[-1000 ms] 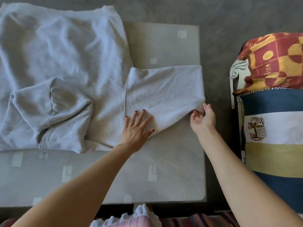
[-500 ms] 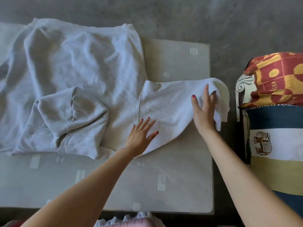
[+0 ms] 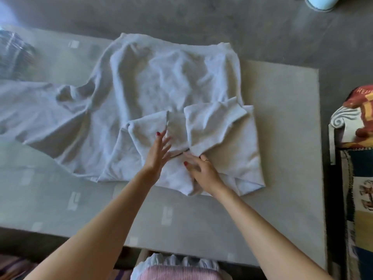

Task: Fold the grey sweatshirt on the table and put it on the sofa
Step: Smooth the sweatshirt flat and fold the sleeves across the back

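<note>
Sweatshirt: the grey sweatshirt (image 3: 161, 83) lies flat on the table (image 3: 282, 122), body spread toward the far edge, hood bunched near the middle of the near side.
Right sleeve: the right sleeve (image 3: 214, 126) is folded inward across the body; its cuff end lies next to the hood (image 3: 147, 128).
Left sleeve: the left sleeve (image 3: 36, 110) extends flat toward the left side of the table, not yet folded.
Right hand: the right hand (image 3: 201, 168) rests on the near corner of the folded sleeve. Fingers lie close together and flat on the cloth; whether they pinch an edge cannot be told.
Left hand: the left hand (image 3: 158, 152) lies on the hood area, fingers spread and open, holding nothing.
Step in hand: judged to be seating and smoothing the right-sleeve fold.
Procedure: press outward from the crease with flat palms; align the sleeve edge parallel to the body's side; remove wrinkles before releasing.
Caution: dragging the cloth may shift the body and skew the fold.
Next step: likely the left sleeve, folded to match.
Surroundings: a striped, patterned blanket (image 3: 361, 178) covers furniture beside the right table edge, probably the sofa.
</note>
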